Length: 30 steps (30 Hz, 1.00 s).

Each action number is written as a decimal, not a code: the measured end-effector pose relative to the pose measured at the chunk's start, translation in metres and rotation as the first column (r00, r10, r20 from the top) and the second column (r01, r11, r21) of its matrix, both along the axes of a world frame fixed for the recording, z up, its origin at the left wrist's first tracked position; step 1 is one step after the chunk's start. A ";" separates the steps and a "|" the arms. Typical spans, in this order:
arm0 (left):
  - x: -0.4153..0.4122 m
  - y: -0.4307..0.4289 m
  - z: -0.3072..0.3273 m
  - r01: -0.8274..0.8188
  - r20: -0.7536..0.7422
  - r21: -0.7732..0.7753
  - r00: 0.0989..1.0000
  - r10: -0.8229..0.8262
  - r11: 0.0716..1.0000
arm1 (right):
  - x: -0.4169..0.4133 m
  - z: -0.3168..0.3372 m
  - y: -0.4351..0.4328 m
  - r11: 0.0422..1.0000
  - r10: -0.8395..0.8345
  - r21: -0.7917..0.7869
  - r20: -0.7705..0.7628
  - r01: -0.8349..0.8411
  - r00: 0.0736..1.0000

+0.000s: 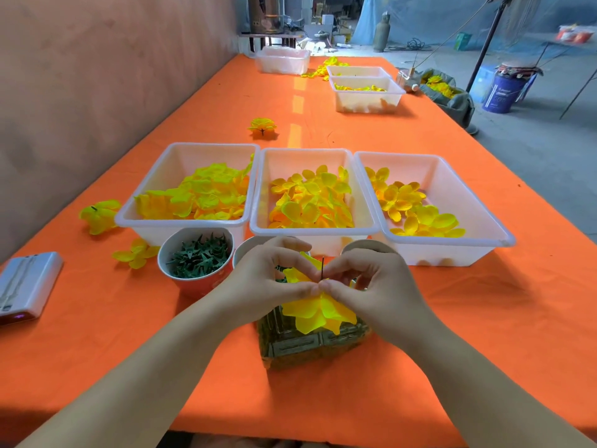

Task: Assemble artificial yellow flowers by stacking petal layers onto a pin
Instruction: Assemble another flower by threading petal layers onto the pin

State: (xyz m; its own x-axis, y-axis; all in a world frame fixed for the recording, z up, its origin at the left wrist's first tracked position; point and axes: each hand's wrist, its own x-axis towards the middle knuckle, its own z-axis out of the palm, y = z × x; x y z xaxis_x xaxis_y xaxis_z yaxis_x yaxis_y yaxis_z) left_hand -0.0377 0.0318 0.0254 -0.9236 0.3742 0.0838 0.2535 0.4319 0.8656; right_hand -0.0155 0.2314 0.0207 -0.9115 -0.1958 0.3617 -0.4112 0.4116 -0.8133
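- Here, in the head view, the petal layer (318, 313) sits threaded on the upright pin (322, 268). The pin rises from a green-filled block (307, 347) on the orange counter (484, 312), just in front of the middle tray (307, 160).
- The left hand (268, 279) and right hand (378, 286) meet at the pin. Each one's thumb and forefinger pinch the petal layer close to the shaft, fingers curled and grasping.
- The petal layer looks like thin fabric: light, floppy and easily creased. It is best held near its centre hole, as now, not by the limp tips.
- The pin looks thin and stiff; it would likely prick a fingertip, or bend if pushed sideways.
- The left tray (155, 182), the middle tray and the right tray (452, 195) hold loose petals behind the hands; none blocks the pin.
- A bowl (197, 284) of green calyx pieces (200, 257) stands just left of the left hand. One cup (244, 252) and a second cup (368, 245) are mostly hidden behind the hands, where a knuckle could knock them.
- A finished flower (262, 127) lies beyond the trays, and a white device (26, 286) lies at the left edge.
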 end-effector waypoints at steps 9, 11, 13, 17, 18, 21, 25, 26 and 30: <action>-0.003 -0.011 -0.014 0.016 0.106 0.180 0.994 -0.036 0.983 | -0.005 -0.004 0.003 0.993 0.116 -0.025 0.104 -0.114 0.988; -0.003 -0.010 -0.016 0.025 0.105 0.168 0.994 -0.043 0.985 | -0.006 -0.004 0.004 0.993 0.121 0.000 0.107 -0.121 0.987; -0.002 -0.010 -0.016 0.030 0.091 0.138 0.995 -0.043 0.990 | -0.007 -0.004 0.005 0.994 0.100 0.025 0.101 -0.103 0.990; -0.005 -0.013 -0.010 0.084 0.035 0.027 0.996 -0.085 0.996 | -0.006 -0.005 0.007 0.993 0.099 0.059 0.106 -0.106 0.989; -0.006 -0.015 -0.008 0.066 -0.010 0.024 0.998 -0.066 0.998 | -0.006 -0.005 0.007 0.991 0.097 0.081 0.083 -0.104 0.992; -0.015 -0.029 0.003 -0.184 -0.138 0.103 0.971 0.198 0.977 | -0.005 -0.002 0.006 0.988 0.101 0.108 0.068 -0.108 0.993; -0.036 -0.075 0.011 -0.617 -0.468 -0.241 0.750 0.467 0.749 | -0.006 -0.002 0.006 0.989 0.110 0.085 0.120 -0.120 0.987; -0.041 -0.087 0.010 -0.650 -0.502 -0.372 0.741 0.445 0.663 | -0.007 -0.002 0.006 0.989 0.110 0.081 0.128 -0.121 0.986; -0.055 -0.110 0.006 -0.489 -0.328 -0.771 0.854 0.403 0.408 | -0.008 0.000 0.005 0.988 0.118 0.075 0.163 -0.132 0.980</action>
State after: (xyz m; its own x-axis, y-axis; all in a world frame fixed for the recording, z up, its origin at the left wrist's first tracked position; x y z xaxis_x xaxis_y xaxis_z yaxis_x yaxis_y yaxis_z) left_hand -0.0926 -0.0777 0.0314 -0.9868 -0.1505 0.0604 -0.1472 0.9875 0.0562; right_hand -0.0232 0.2362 0.0203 -0.9220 -0.3356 0.1931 -0.3336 0.4351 -0.8363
